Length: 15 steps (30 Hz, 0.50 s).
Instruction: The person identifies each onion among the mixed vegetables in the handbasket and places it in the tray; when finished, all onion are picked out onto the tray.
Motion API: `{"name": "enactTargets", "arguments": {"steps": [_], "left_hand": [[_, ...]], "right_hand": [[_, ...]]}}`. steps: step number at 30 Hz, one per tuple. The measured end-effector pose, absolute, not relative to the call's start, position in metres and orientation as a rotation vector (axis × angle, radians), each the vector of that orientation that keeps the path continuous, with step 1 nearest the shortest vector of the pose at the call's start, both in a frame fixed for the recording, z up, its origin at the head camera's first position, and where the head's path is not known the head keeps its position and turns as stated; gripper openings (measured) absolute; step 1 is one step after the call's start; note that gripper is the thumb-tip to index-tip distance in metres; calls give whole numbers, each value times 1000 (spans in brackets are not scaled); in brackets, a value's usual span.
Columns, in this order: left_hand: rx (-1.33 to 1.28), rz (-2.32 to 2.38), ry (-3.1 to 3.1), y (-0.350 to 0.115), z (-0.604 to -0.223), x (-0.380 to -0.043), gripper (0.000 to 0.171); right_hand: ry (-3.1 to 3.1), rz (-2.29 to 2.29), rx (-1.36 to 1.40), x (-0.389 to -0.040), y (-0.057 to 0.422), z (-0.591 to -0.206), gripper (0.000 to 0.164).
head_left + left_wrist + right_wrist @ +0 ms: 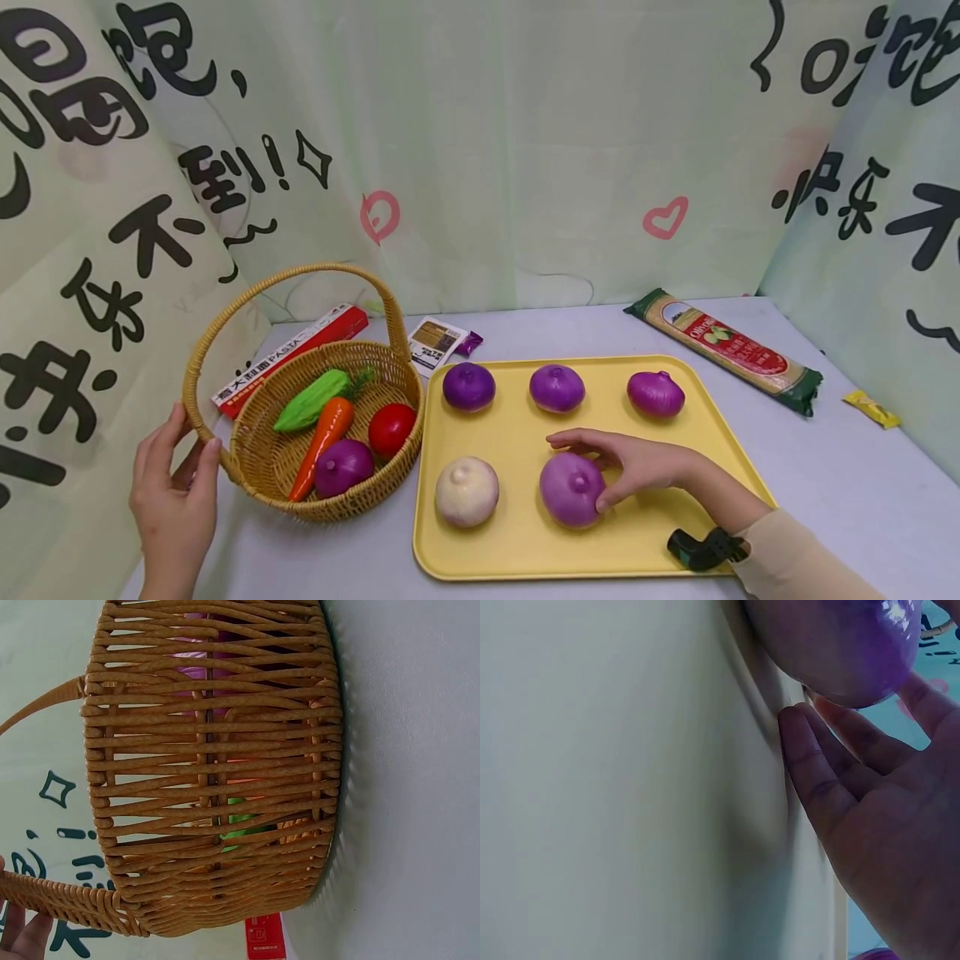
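Observation:
My left hand [176,492] grips the handle of a wicker basket [352,505] low on its left side. Inside lie a green vegetable [313,400], a carrot [324,442], a tomato [392,430] and a purple onion [345,467]. My right hand [648,467] is at a light purple onion [568,492] on a yellow tray [517,554]. Its thumb touches the onion's right side, while the fingers stretch out beyond it. In the right wrist view, the nearest fingers [810,757] stand apart from the onion, beside the tray surface.
A white onion [467,492] and three purple onions, one at the back left [468,387], share the tray. Behind the basket lies a red pasta box [341,323], with a small packet [435,343] nearby. A green-ended pasta pack [727,346] and yellow wrapper [872,408] lie right.

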<state>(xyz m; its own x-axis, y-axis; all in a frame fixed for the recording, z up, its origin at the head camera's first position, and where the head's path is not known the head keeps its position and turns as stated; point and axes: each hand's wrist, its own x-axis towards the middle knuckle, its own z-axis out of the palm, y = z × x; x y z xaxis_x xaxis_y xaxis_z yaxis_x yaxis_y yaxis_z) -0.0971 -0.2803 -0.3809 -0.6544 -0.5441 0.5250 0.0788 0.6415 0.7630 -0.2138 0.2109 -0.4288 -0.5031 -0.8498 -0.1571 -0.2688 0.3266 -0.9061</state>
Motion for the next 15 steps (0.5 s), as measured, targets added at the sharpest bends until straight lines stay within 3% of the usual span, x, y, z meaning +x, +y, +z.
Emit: {"name": "enactTargets", "arguments": {"steps": [15], "left_hand": [[302, -1016, -2046, -282, -382, -97, 66]], "right_hand": [[1882, -1253, -960, -220, 218, -420, 77]]}}
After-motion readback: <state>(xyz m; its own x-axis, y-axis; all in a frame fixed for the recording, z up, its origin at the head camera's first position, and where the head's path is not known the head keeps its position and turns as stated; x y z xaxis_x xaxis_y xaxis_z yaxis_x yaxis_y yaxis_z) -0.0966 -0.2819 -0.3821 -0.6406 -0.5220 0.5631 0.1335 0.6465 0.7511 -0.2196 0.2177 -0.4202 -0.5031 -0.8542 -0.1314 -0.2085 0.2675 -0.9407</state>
